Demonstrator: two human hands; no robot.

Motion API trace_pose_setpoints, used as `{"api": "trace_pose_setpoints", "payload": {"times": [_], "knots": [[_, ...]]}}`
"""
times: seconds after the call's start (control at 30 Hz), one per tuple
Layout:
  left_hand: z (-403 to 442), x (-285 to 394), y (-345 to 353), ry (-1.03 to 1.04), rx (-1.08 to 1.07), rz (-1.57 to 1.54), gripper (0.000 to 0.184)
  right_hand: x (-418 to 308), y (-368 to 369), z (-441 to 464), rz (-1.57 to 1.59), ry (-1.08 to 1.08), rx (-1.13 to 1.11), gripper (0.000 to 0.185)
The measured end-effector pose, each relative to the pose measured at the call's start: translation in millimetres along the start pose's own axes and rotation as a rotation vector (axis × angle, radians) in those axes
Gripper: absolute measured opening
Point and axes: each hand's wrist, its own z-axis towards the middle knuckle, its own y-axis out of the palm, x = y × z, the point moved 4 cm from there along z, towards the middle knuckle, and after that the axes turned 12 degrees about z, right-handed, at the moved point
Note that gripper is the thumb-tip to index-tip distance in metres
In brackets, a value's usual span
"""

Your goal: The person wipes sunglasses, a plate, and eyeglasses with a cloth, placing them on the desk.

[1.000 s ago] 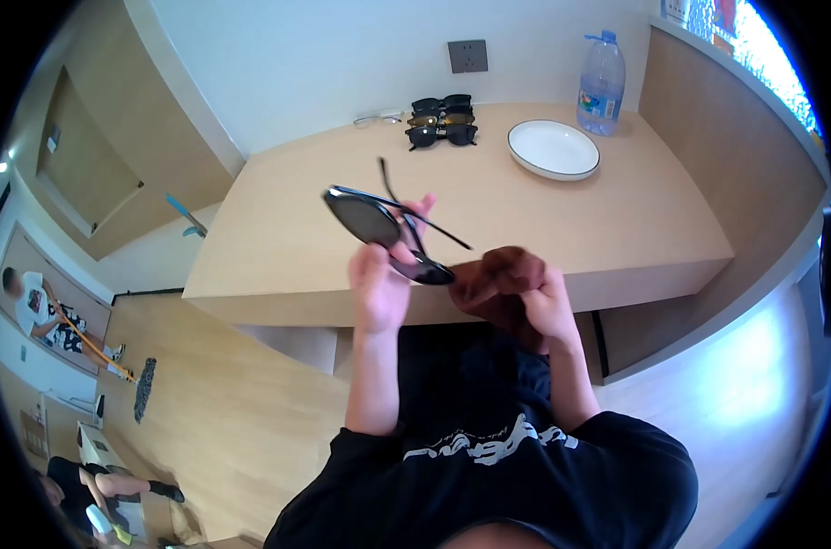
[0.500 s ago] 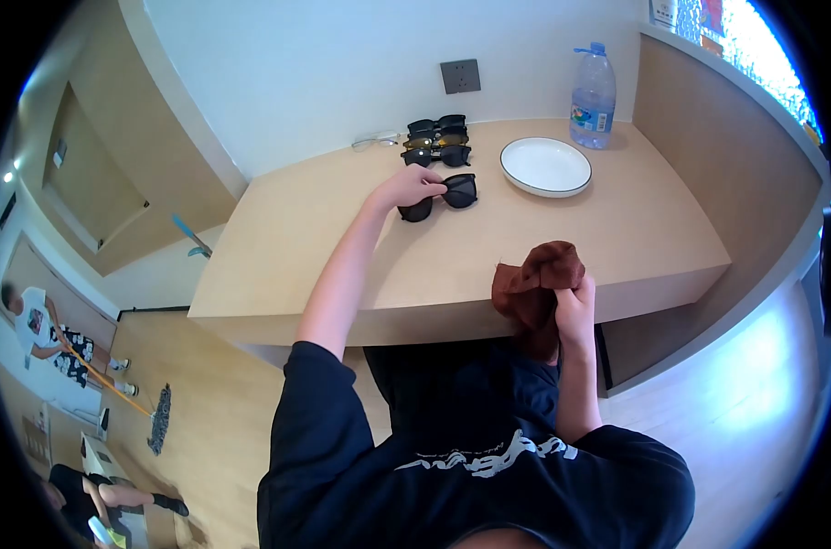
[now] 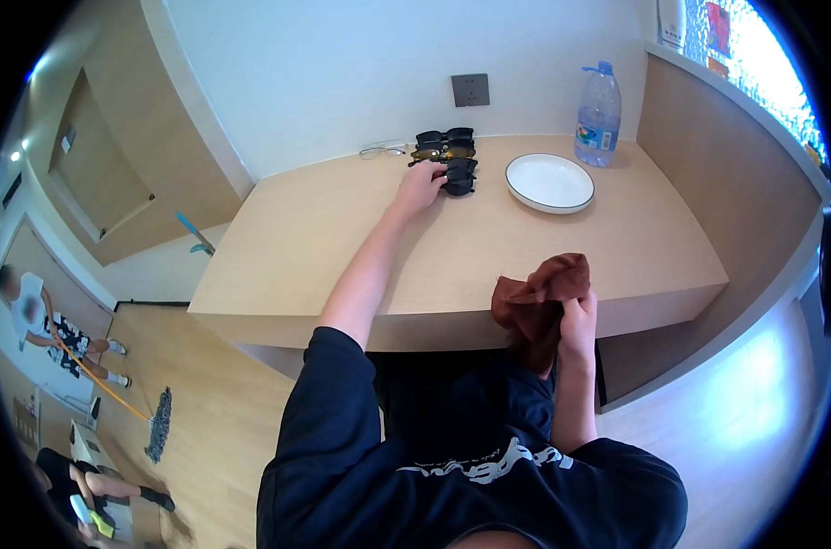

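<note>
My left hand [image 3: 421, 187] grips a pair of dark sunglasses [image 3: 459, 180] by its near side, right at the front of a row of eyewear. Behind it lie black sunglasses [image 3: 445, 139] and a yellowish-lensed pair [image 3: 436, 154]; overlap hides part of the row. Clear glasses [image 3: 381, 149] rest just left of these. A crumpled brown cloth [image 3: 528, 306] is bunched in my closed right hand [image 3: 577, 327], held up at the desk's front edge.
On the wooden desk [image 3: 342, 201] a white plate [image 3: 550, 183] sits right of the sunglasses, with a plastic water bottle [image 3: 598, 119] behind it. A curved partition [image 3: 726, 165] bounds the right side. Far left, one person [image 3: 33, 306] holds a mop [image 3: 159, 425]; another sits.
My left hand has carried the sunglasses away from me, up against the row. My right hand still holds the cloth in about the same place. The view has tilted slightly.
</note>
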Motion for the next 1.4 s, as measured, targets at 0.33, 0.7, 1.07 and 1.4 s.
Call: {"api": "trace_pose_setpoints", "payload": {"times": [0.33, 0.7, 1.07, 1.4], "knots": [[0.4, -56.4, -21.2, -0.413, 0.406, -0.052, 0.016, -60.9, -2.4, 29.4, 0.804, -0.046, -0.111, 0.037], [-19.5, -101.1, -24.4, -0.615, 0.359, 0.029, 0.017, -32.3, -40.7, 28.1, 0.652, -0.055, -0.258, 0.049], [23.1, -137.2, -2.4, -0.498, 0.235, 0.39, 0.026, -17.7, -126.1, -5.4, 0.544, -0.14, 0.439, 0.041], [81.3, -181.0, 13.9, -0.133, 0.022, 0.619, 0.036, -12.9, -104.4, 4.7, 0.568, -0.028, 0.439, 0.039]]}}
